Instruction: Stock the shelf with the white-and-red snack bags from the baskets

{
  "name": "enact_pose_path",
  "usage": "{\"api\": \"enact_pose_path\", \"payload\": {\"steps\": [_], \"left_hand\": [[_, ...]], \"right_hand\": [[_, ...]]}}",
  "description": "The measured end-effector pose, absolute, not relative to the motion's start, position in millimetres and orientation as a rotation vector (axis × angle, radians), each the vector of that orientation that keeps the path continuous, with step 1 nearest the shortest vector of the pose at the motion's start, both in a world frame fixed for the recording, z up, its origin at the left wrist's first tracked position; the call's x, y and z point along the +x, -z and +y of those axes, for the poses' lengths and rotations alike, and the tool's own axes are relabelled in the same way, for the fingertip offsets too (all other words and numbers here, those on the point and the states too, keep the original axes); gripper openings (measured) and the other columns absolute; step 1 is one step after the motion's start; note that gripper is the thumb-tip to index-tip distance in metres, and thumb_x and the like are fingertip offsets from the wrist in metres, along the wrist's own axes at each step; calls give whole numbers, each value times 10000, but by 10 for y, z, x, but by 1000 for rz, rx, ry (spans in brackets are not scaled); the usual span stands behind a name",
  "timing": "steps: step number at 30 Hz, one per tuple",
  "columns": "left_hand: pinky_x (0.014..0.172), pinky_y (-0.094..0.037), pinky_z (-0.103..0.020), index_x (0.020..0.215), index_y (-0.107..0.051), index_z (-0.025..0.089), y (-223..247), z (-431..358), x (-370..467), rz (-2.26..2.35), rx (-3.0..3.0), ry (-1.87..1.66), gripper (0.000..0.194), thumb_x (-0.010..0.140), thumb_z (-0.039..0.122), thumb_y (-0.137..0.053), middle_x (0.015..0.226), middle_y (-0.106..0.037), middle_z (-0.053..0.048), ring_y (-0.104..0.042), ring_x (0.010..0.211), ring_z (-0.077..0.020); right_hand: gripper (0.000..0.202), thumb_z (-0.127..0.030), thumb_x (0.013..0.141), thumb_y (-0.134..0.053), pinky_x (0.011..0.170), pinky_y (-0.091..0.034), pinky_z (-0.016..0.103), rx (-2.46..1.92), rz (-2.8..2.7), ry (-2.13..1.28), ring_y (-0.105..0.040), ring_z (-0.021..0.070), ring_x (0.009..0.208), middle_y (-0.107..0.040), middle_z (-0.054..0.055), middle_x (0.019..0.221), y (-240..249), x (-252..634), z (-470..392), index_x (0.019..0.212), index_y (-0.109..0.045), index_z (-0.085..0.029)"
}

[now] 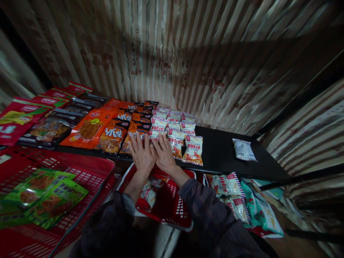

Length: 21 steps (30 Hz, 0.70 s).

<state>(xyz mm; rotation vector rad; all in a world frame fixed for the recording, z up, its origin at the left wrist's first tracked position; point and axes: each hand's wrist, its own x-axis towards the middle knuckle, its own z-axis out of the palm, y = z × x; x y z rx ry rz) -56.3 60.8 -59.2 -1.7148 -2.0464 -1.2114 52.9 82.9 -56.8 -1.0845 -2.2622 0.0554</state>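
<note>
Both hands lie side by side over the front of a black shelf [215, 143]. My left hand [143, 156] has its fingers stretched out against an orange-and-black snack bag [131, 138]. With fingers extended too, my right hand [165, 156] rests on the front white snack packet of the nearest column, which it partly hides. To its right, several small white snack packets [193, 148] with striped edges stand in rows. Below my wrists is a small red basket [185, 206] with a few white packets [149, 191] in it.
Orange bags [90, 125], dark bags [53, 125] and red bags [23, 114] line the shelf's left. A lone packet [244, 149] lies at the right. A large red basket [94, 168] holds green bags [57, 199]. More packets [228, 186] sit lower right. Striped sheeting [188, 53] hangs behind.
</note>
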Motion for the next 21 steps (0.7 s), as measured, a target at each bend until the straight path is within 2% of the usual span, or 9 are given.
{"api": "enact_pose_path", "payload": {"steps": [5, 10, 14, 18, 21], "left_hand": [[1195, -174, -524, 1368, -506, 127, 553, 624, -383, -1988, -1857, 1249, 471, 912, 219, -434, 1580, -259, -150, -37, 1497, -281], [1191, -172, -527, 1336, -541, 144, 556, 666, -230, -2010, -1823, 1195, 453, 897, 212, -451, 1573, -294, -128, -60, 1495, -290], [1146, -253, -556, 1349, -527, 124, 571, 695, -183, -2072, -1822, 1151, 468, 901, 234, -451, 1558, -303, -179, -109, 1486, -331], [1089, -348, -549, 1382, -489, 115, 584, 707, -180, -2129, -1838, 1116, 493, 904, 223, -433, 1545, -317, -204, -176, 1471, -349], [1090, -350, -541, 1383, -487, 111, 591, 706, -190, -2133, -1831, 1131, 496, 901, 212, -431, 1545, -317, -209, -201, 1465, -350]], "right_hand": [[528, -236, 970, -356, 1171, -190, 603, -1256, -1989, 87, 6, 287, 1504, -131, 86, 1627, 639, 864, 728, 1496, -305, -231], [510, -203, 947, -392, 1156, -210, 628, -1293, -1942, -2, 35, 320, 1499, -24, 127, 1633, 704, 1064, 789, 1455, -368, -165], [463, -185, 924, -438, 1149, -225, 636, -1271, -1960, -85, -16, 336, 1498, -65, 146, 1628, 755, 1071, 829, 1384, -470, -153], [520, -50, 852, -433, 1162, -274, 559, -1278, -2027, -159, -102, 305, 1496, -144, 170, 1612, 790, 1089, 860, 1364, -490, -124], [550, 0, 799, -435, 1171, -286, 512, -1279, -2069, -199, -153, 280, 1490, -199, 169, 1600, 775, 1115, 883, 1331, -514, -111]]}}
